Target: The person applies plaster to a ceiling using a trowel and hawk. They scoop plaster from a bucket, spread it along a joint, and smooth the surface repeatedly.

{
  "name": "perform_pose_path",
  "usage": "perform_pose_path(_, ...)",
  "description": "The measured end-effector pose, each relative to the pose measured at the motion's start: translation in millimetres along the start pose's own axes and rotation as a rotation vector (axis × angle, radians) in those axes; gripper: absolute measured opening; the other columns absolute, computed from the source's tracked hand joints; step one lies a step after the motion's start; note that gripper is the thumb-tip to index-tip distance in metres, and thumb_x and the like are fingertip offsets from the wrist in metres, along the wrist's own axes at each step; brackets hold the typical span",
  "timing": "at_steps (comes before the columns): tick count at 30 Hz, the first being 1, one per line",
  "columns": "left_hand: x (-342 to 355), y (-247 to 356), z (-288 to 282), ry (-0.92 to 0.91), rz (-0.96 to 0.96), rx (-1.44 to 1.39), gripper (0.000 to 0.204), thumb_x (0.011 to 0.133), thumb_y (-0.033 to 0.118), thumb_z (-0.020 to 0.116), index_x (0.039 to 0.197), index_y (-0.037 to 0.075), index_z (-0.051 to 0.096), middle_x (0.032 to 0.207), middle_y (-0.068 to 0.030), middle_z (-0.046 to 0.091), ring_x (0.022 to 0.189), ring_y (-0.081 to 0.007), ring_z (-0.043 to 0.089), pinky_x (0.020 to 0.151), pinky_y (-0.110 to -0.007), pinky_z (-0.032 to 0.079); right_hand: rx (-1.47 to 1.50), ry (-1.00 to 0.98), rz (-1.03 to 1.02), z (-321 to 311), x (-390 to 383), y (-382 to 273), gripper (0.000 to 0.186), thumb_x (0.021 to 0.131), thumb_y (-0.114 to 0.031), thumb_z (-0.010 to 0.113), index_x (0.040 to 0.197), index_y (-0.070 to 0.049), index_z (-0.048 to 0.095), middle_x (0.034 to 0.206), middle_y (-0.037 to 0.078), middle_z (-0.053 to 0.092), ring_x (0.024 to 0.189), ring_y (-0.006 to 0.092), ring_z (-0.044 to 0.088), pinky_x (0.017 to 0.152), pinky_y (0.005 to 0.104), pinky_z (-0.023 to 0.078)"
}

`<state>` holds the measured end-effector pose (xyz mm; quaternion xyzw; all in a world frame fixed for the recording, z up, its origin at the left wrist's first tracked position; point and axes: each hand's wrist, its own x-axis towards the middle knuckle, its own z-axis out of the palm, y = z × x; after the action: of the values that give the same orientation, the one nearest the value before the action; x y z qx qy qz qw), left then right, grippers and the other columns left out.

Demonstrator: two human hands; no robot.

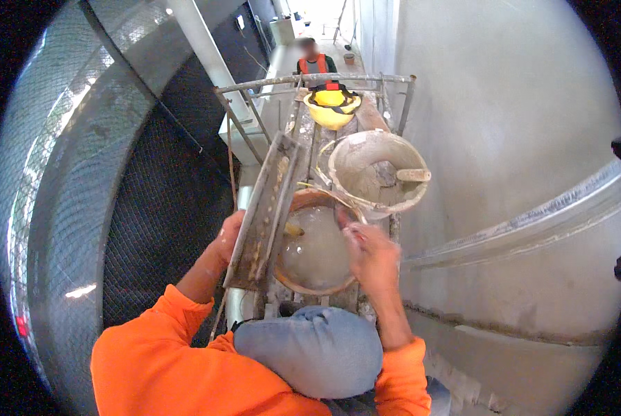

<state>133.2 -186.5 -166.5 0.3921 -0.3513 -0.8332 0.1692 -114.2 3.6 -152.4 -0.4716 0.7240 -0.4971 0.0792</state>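
My left hand (230,234) is closed on the left edge of a long, narrow grey tray (271,208) with raised sides and dried plaster on it. The tray is tilted beside the left rim of a round orange-brown bucket (280,267). Cloudy water (317,253) fills much of this bucket, and a small yellowish thing (294,229) shows at its left side. Over the bucket's right rim my right hand (374,251) is closed and smeared by motion. A dark, reddish piece shows at its fingers, too blurred to name.
Beyond the water, a pale bucket (342,144) holds grey mortar and a tool with a wooden handle (414,175). A yellow hard hat (332,111) lies by the scaffold rail (310,80). Black netting (168,222) borders the left, a plastered wall (504,125) the right. Below stands another person (314,64).
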Motion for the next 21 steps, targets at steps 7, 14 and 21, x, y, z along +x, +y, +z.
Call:
perform_pose_path(7,16.0,-8.4,7.3,-0.065,-0.138,-0.097,0.053,0.1,0.043,0.055,0.132,0.002,0.066,0.118,-0.0174,0.074,0.091,-0.0273,0.075,0.082,-0.044,0.064,0.335,0.292,-0.119,-46.7,7.8,-36.9,0.017,0.09,-0.005,0.075,0.107,-0.003,0.073,0.098,0.019,0.075,0.086,0.0289,0.076,0.077,0.0366,0.06)
perform_pose_path(14,13.9,1.7,33.4,-0.058,-0.045,-0.056,0.05,0.099,0.041,0.056,0.128,0.002,0.067,0.112,-0.0163,0.075,0.093,-0.0286,0.075,0.086,-0.046,0.063,-0.018,-0.042,0.074,-5.9,3.4,-20.5,0.018,0.089,-0.005,0.074,0.107,-0.008,0.074,0.1,0.014,0.074,0.087,0.0324,0.073,0.078,0.0385,0.059)
perform_pose_path(21,38.5,2.5,37.3,-0.045,-0.008,-0.169,0.048,0.094,0.04,0.055,0.121,0.003,0.07,0.102,-0.0129,0.075,0.088,-0.0286,0.073,0.084,-0.046,0.061,0.39,-0.277,-0.375,-17.5,-17.9,-19.4,0.027,0.082,-0.004,0.08,0.108,-0.012,0.077,0.109,0.007,0.077,0.1,0.0293,0.074,0.083,0.0387,0.06)
